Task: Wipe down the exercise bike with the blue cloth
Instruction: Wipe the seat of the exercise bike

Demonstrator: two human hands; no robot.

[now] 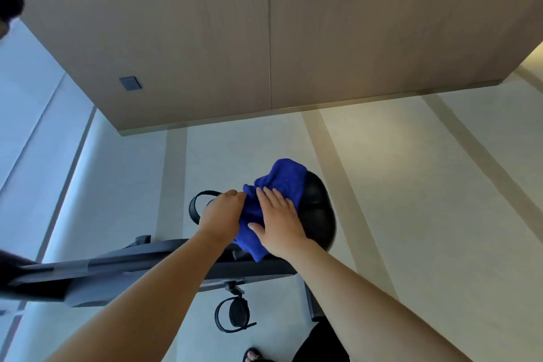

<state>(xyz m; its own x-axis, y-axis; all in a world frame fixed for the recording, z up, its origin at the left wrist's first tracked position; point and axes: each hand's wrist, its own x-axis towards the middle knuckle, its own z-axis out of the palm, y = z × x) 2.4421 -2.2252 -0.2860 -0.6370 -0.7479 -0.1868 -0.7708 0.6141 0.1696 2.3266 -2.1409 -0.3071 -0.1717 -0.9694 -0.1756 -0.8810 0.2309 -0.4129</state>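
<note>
Softness is what we reckon with in the head view: the blue cloth point(283, 182), light and floppy, will likely bunch and slip, so we pin it flat or pinch a fold. It lies crumpled over the left edge of the bike seat point(318, 214). Our right grip point(279, 225) presses it with straight fingers; our left grip point(221, 213) curls round its end.

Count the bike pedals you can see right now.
2. The far pedal sits beyond the bike frame, partly behind the left hand gripping the blue cloth; the near pedal hangs this side of it, fully visible.
</note>
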